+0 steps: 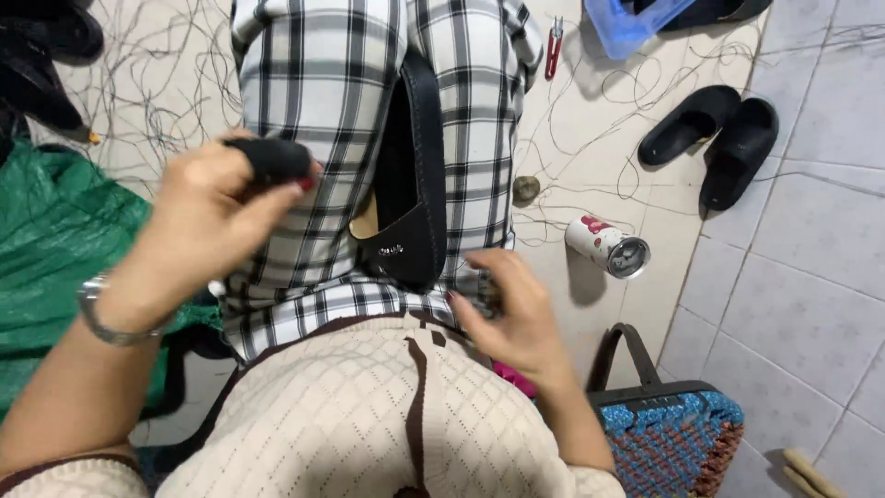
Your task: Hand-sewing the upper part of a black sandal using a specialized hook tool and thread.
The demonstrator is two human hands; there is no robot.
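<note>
A black shoe upper [410, 198] lies between my knees on my black-and-white checked trousers [323, 83], toe end toward me. My left hand [207, 217] is raised over my left thigh, and its fingers pinch a small black piece [272, 159]. My right hand [512, 309] rests on my right thigh just right of the shoe upper. Its fingers curl down onto the fabric, and whether it holds anything is hidden.
Loose threads cover the tiled floor. A tipped can [608, 247], a pair of black slippers [710, 138], red snips [553, 46] and a blue tray [627, 23] lie to the right. A woven bag [668, 433] stands by my right elbow. Green cloth [55, 231] lies left.
</note>
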